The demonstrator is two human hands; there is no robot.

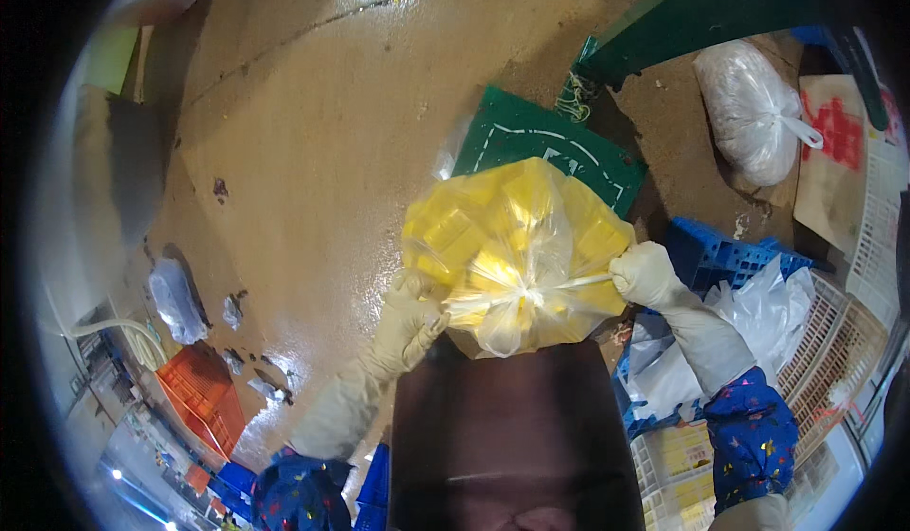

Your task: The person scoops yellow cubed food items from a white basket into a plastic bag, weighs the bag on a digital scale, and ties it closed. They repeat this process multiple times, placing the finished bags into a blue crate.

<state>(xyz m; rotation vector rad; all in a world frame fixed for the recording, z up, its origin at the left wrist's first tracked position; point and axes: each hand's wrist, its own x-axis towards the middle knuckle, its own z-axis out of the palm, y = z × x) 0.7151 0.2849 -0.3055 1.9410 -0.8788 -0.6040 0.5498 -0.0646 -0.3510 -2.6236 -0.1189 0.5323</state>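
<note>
A clear plastic bag of yellow packets [526,246] is in front of my body, its gathered neck knotted at the middle of its top. My right hand [643,275], in a cream rubber glove, is closed on a stretched strand of the bag's tied neck at the right. At the left, my left hand [412,318], gloved alike, pinches the twisted plastic on the other side of the knot. Behind the bag lies a green board [490,129] with white markings, partly hidden by it. A dark apron [512,424] covers my front.
A tied white bag [750,111] lies on the wet floor at upper right, below a green beam [704,19]. Blue plastic pallets [718,250], white plastic sheets [768,318] and crates [828,346] crowd the right. At lower left are an orange crate [202,396] and plastic scraps.
</note>
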